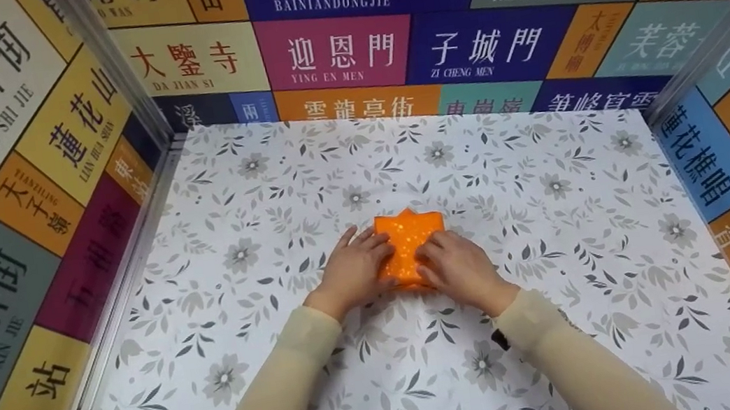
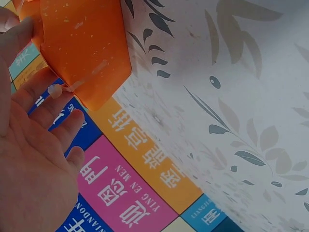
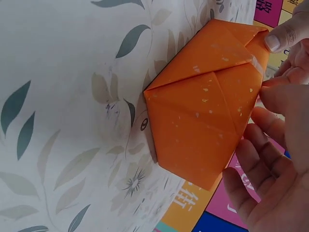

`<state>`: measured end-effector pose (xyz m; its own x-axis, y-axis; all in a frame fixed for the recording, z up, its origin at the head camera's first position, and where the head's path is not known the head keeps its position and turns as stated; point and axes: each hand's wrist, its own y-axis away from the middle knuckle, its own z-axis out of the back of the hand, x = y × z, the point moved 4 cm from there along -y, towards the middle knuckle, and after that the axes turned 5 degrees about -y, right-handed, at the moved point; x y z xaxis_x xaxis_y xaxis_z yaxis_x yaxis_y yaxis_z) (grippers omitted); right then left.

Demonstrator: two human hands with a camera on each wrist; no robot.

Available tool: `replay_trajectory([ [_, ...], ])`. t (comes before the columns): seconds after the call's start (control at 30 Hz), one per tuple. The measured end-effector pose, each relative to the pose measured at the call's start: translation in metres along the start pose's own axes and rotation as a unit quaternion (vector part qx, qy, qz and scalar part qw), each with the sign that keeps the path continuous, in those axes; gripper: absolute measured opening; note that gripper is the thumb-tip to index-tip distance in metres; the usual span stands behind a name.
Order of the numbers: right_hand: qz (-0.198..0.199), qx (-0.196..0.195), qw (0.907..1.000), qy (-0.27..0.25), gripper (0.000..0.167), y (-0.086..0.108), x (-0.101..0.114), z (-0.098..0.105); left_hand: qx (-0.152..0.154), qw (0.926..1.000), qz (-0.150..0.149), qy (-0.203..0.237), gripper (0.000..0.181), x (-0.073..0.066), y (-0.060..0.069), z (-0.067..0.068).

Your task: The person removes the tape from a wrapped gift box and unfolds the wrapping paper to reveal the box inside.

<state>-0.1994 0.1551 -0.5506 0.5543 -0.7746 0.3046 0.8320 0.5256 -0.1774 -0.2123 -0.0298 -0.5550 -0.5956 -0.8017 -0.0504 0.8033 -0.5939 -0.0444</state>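
Left hand (image 1: 357,264) and right hand (image 1: 463,264) grip folded orange paper (image 1: 408,241).
Each hand pinches one side of the gold-flecked paper between thumb and fingers, left and right, near the middle of the floral table (image 1: 551,223); sign-printed walls (image 1: 338,53) stand behind and to both sides, and pale sleeves (image 1: 283,385) cover the forearms.

Plain pale-beige right sleeve (image 1: 583,360), long and smooth, its cuff (image 1: 523,309) snug, small black piece (image 1: 500,339) at its inner edge, bare right hand (image 1: 463,268) beyond its cuff, matching left sleeve (image 1: 283,385) to its left, bare left hand (image 1: 354,270)
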Motion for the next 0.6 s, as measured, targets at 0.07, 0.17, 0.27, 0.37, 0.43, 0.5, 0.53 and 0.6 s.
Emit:
replay_trajectory([
  [0.07,-0.002,-0.002,1.0,0.004,0.021,-0.0013,0.001,-0.0011,0.004,1.0,-0.001,0.003,0.059,-0.0003,0.0,-0.0005],
  [0.17,-0.003,-0.009,0.9999,0.004,0.015,-0.0033,0.0026,-0.0028,0.006,1.0,-0.002,0.003,0.058,-0.0003,0.0003,-0.0009],
  [0.27,-0.003,-0.009,0.9999,0.013,0.012,-0.0055,0.0039,-0.0046,0.003,1.0,-0.003,0.002,0.058,0.0,0.0005,-0.001],
  [0.37,-0.003,0.0,0.9997,0.026,0.012,-0.0071,0.0042,-0.0066,0.001,1.0,-0.002,-0.001,0.06,0.0004,0.0008,-0.0006],
  [0.43,-0.001,0.008,0.9994,0.033,0.011,-0.0074,0.0042,-0.0073,0.001,1.0,-0.001,0.003,0.06,0.0008,0.0009,-0.0004],
  [0.5,0.002,0.011,0.9994,0.034,0.01,-0.0072,0.0041,-0.0072,0.001,1.0,0.001,0.007,0.06,0.0012,0.0011,0.0],
  [0.53,0.004,0.012,0.9994,0.031,0.009,-0.007,0.0042,-0.0067,0.0,0.9999,0.002,0.01,0.059,0.0014,0.0011,0.0001],
  [0.6,0.007,0.013,0.9997,0.019,0.008,-0.0059,0.0038,-0.0053,-0.001,0.9999,0.005,0.014,0.059,0.0019,0.0013,0.0006],
])
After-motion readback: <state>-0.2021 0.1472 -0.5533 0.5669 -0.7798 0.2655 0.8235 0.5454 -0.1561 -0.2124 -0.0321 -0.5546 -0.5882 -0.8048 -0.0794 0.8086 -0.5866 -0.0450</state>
